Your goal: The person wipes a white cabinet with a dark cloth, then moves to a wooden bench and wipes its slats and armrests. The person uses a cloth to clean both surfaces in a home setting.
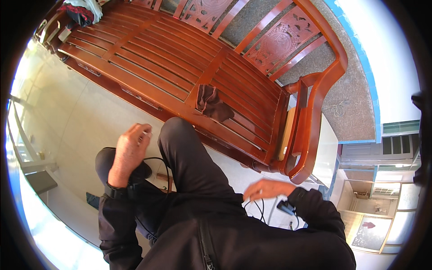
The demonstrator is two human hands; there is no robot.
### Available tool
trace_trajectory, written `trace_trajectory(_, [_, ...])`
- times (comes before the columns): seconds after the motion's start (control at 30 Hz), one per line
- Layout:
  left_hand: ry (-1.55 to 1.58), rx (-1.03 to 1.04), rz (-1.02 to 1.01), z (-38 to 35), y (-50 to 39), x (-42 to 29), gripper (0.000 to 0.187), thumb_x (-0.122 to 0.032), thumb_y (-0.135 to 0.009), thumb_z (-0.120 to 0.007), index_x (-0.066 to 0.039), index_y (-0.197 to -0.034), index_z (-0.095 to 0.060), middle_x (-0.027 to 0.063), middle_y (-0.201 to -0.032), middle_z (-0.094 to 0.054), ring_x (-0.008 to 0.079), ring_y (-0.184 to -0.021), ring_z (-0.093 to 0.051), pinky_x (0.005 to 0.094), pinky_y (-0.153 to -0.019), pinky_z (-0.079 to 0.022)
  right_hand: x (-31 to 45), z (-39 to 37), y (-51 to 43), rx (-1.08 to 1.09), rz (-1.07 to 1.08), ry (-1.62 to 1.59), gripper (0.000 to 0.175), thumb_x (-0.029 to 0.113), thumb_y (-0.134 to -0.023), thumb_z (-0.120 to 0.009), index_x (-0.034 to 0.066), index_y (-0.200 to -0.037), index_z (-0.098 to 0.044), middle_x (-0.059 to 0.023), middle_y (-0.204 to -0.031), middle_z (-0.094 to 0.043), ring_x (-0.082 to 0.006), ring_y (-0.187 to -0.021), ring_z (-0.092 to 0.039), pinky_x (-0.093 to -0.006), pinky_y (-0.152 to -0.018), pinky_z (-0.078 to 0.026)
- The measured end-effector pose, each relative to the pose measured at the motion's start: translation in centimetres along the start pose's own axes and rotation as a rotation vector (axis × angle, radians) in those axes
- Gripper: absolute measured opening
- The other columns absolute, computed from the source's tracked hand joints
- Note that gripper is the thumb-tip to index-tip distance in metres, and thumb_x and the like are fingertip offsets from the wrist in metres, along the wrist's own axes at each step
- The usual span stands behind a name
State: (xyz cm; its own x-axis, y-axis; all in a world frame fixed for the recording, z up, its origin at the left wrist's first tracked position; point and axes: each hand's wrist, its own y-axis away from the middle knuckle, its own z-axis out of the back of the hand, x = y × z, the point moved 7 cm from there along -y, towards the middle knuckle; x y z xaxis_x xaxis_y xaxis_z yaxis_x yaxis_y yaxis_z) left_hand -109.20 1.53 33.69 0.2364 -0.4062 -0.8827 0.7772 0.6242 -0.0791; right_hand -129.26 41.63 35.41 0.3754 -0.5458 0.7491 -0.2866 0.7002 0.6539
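Observation:
My left hand (130, 152) is raised above my bent left knee, fingers loosely curled, with nothing visible in it. Beside my right hip, my right hand (266, 189) hovers slightly blurred with fingers extended; no object shows in it. In front of me stands a reddish-brown slatted wooden bench (162, 50) with a carved backrest. A crumpled dark brown cloth (213, 104) lies on the seat near its front edge, beyond my knees and apart from both hands.
The bench's curved armrest (332, 72) rises at the right. Dark cables (260, 211) hang by my right side, and another cable (166, 165) loops between my legs. A bundle of fabric and plastic (82, 11) sits at the bench's far left end. Pale floor tiles (81, 111) lie at left.

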Motion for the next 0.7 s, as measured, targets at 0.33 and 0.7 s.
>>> trace_trajectory(0.33, [0.031, -0.143, 0.138, 4.2, -1.0, 5.1, 0.017, -0.008, -0.103, -0.065, 0.003, -0.115, -0.070, 0.0140, -0.101, -0.073, 0.0211, -0.082, -0.073, 0.0330, -0.076, -0.057, 10.8, 25.4, 1.0, -0.952, 0.471, -0.247, 0.033, 0.025, -0.113, -0.058, -0.0001, -0.129, -0.071, -0.0088, -0.123, -0.074, -0.0154, -0.102, -0.072, -0.0311, -0.094, -0.056])
trace_trajectory(0.7, [0.134, -0.159, 0.290, 3.5, -0.8, 7.7, 0.022, -0.011, -0.105, -0.066, 0.005, -0.118, -0.070, 0.0127, -0.099, -0.074, 0.0192, -0.083, -0.072, 0.0332, -0.078, -0.058, 10.3, 35.7, -3.9, -1.172, 0.716, -0.628, 0.034, 0.030, -0.111, -0.060, 0.0020, -0.125, -0.072, -0.0087, -0.117, -0.076, -0.0182, -0.099, -0.073, -0.0330, -0.089, -0.057])
